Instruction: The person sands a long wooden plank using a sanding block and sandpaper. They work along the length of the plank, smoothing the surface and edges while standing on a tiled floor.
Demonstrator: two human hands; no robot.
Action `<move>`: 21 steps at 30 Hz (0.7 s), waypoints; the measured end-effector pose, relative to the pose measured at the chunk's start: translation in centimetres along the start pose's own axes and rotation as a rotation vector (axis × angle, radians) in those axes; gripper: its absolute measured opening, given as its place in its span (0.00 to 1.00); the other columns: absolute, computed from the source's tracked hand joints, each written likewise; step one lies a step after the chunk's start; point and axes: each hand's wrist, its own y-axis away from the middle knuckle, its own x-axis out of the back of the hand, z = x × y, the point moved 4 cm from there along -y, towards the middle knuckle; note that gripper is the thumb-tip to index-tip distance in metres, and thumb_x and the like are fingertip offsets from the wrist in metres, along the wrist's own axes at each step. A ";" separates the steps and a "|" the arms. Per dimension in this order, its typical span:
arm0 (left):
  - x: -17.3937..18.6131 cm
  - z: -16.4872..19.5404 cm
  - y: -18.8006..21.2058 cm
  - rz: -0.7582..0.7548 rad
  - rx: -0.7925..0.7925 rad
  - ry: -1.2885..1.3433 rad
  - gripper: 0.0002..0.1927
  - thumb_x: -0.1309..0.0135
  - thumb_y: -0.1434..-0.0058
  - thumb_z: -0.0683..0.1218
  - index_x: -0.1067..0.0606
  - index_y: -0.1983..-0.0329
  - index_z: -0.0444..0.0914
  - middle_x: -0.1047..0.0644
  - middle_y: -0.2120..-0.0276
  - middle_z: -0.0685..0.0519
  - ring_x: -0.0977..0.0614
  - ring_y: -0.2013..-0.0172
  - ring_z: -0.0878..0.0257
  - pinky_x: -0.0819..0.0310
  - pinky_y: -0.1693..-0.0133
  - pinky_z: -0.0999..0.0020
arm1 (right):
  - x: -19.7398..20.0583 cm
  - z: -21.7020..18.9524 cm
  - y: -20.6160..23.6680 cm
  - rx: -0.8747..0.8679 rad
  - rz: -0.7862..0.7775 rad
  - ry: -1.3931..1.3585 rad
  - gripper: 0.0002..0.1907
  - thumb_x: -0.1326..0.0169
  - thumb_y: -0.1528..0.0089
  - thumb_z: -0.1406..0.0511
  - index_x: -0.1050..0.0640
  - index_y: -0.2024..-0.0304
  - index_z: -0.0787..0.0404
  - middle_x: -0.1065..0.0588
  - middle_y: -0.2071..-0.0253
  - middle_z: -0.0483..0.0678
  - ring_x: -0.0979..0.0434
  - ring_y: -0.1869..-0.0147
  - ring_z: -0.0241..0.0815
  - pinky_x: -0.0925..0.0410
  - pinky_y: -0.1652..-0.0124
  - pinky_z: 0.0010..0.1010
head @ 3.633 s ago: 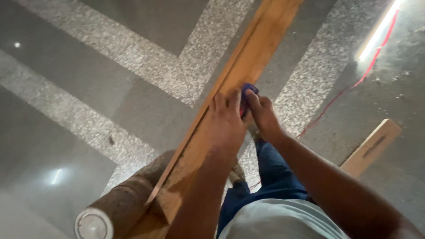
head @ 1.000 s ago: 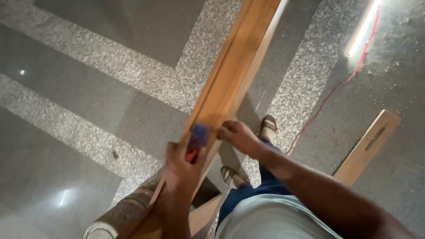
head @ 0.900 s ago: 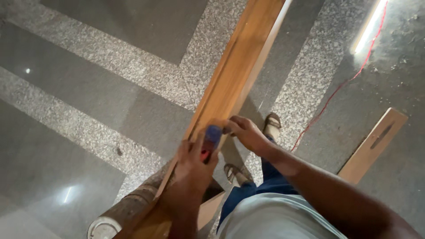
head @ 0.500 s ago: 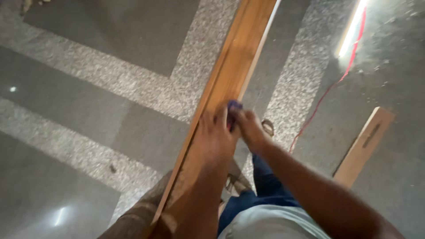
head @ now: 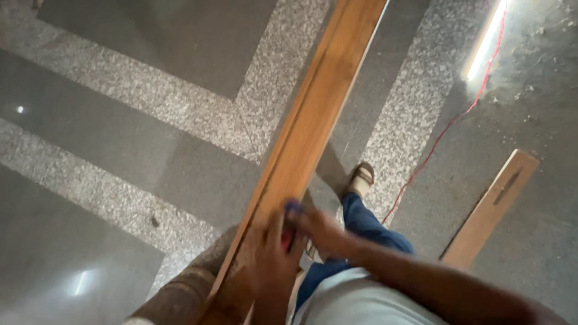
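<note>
Since the frame half a second earlier, both hands have slid back along the plank toward the person's body, and the small blue-and-red object now sits lower on the board. The left hand [head: 272, 250] lies flat, palm down, on the top face of the long wooden plank [head: 313, 129], fingers pointing up the board. The right hand [head: 316, 227] meets it from the right edge of the plank, fingers curled against the small blue-and-red object [head: 290, 218], which is pinched between the two hands and pressed on the wood. Motion blur hides the exact finger positions; whether the right hand fully encloses the object cannot be told, but both hands touch it.

The plank runs diagonally from the lower left, where it rests on a rounded brown support [head: 180, 289], up past the top edge of the view. Its surface is warm orange-brown with a paler stripe along the right edge.

Beneath the plank lies a polished stone floor [head: 150, 42] of dark grey panels bordered by speckled light bands. The person's leg in blue trousers [head: 367, 232] extends to a sandalled foot [head: 363, 176] just right of the plank. A thin red cable [head: 448, 123] trails across the floor to the right, and a shorter wooden board [head: 490, 207] with a dark slot lies well apart on that side. A bright strip of light [head: 484, 39] reflects near the upper right.
</note>
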 end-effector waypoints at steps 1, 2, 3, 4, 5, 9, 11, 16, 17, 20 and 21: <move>0.0 -0.7 0.8 -0.007 0.046 0.007 0.34 0.34 0.50 0.60 0.25 0.39 0.49 0.25 0.53 0.42 0.20 0.53 0.47 0.23 0.57 0.51 | -1.0 -0.3 0.3 0.096 -0.071 -0.183 0.20 0.51 0.32 0.51 0.18 0.58 0.58 0.22 0.72 0.49 0.23 0.67 0.38 0.30 0.64 0.36; -0.4 -1.3 1.2 -0.020 0.096 0.012 0.32 0.33 0.50 0.60 0.24 0.41 0.50 0.25 0.54 0.41 0.20 0.54 0.47 0.22 0.58 0.53 | -1.4 -0.6 0.7 0.187 -0.149 -0.368 0.21 0.51 0.31 0.52 0.18 0.61 0.62 0.20 0.70 0.48 0.22 0.65 0.37 0.28 0.62 0.35; -1.2 -1.4 1.1 -0.045 0.056 -0.008 0.34 0.33 0.51 0.60 0.24 0.41 0.48 0.25 0.56 0.42 0.20 0.55 0.46 0.23 0.59 0.52 | -1.3 -1.2 0.7 0.267 -0.232 -0.555 0.24 0.50 0.30 0.52 0.17 0.63 0.66 0.18 0.68 0.47 0.21 0.63 0.37 0.26 0.59 0.35; -2.3 -1.1 0.5 -0.070 0.015 -0.026 0.35 0.33 0.52 0.61 0.24 0.41 0.47 0.25 0.57 0.42 0.20 0.55 0.46 0.23 0.59 0.51 | -0.4 -1.2 0.2 0.217 -0.114 -0.409 0.24 0.50 0.31 0.52 0.17 0.64 0.66 0.19 0.71 0.48 0.21 0.65 0.38 0.27 0.61 0.35; -3.5 -0.8 -0.6 -0.082 -0.037 -0.038 0.36 0.32 0.53 0.61 0.24 0.41 0.46 0.24 0.58 0.43 0.20 0.56 0.45 0.23 0.59 0.50 | 1.1 -1.4 -0.5 0.177 0.014 -0.257 0.25 0.50 0.32 0.52 0.17 0.65 0.66 0.20 0.73 0.48 0.21 0.67 0.39 0.28 0.63 0.35; -7.5 2.1 -6.5 -0.012 -0.031 0.131 0.34 0.34 0.50 0.56 0.25 0.39 0.47 0.24 0.52 0.43 0.21 0.53 0.46 0.23 0.58 0.52 | 8.1 -3.8 -3.9 0.259 0.190 -0.401 0.23 0.52 0.31 0.54 0.19 0.70 0.65 0.21 0.74 0.49 0.22 0.69 0.39 0.29 0.65 0.34; -8.8 4.0 -10.1 -0.077 -0.025 0.085 0.32 0.34 0.49 0.56 0.26 0.40 0.48 0.25 0.50 0.43 0.23 0.48 0.43 0.23 0.56 0.51 | 11.3 -5.2 -5.4 0.466 0.250 -0.353 0.24 0.56 0.30 0.53 0.19 0.69 0.62 0.22 0.73 0.48 0.22 0.69 0.37 0.29 0.64 0.32; -6.5 7.0 -14.8 0.037 -0.138 0.182 0.32 0.32 0.49 0.58 0.25 0.42 0.44 0.25 0.51 0.40 0.23 0.49 0.40 0.23 0.52 0.49 | 14.8 -3.5 -8.4 0.330 0.386 -0.637 0.23 0.56 0.28 0.50 0.21 0.60 0.60 0.21 0.67 0.46 0.22 0.63 0.39 0.28 0.60 0.33; -5.8 6.2 -14.7 0.002 -0.059 0.256 0.31 0.33 0.48 0.57 0.25 0.41 0.45 0.25 0.53 0.40 0.21 0.51 0.42 0.23 0.53 0.50 | 14.3 -2.4 -8.5 0.202 0.432 -0.793 0.20 0.54 0.28 0.50 0.22 0.59 0.59 0.20 0.65 0.46 0.20 0.61 0.39 0.26 0.58 0.33; -3.0 1.5 -12.3 -0.043 0.190 0.487 0.26 0.36 0.43 0.55 0.21 0.41 0.46 0.22 0.60 0.42 0.17 0.60 0.48 0.22 0.57 0.53 | 10.6 -1.0 -6.8 0.203 0.331 -0.516 0.37 0.63 0.26 0.46 0.19 0.67 0.68 0.22 0.72 0.52 0.24 0.69 0.44 0.32 0.66 0.37; -2.0 -0.5 -10.8 -0.027 0.290 0.570 0.22 0.37 0.40 0.55 0.19 0.43 0.46 0.19 0.64 0.44 0.15 0.63 0.50 0.21 0.58 0.55 | 8.4 -0.6 -5.6 0.250 0.257 -0.312 0.32 0.57 0.29 0.47 0.19 0.67 0.67 0.22 0.72 0.52 0.24 0.68 0.44 0.31 0.66 0.38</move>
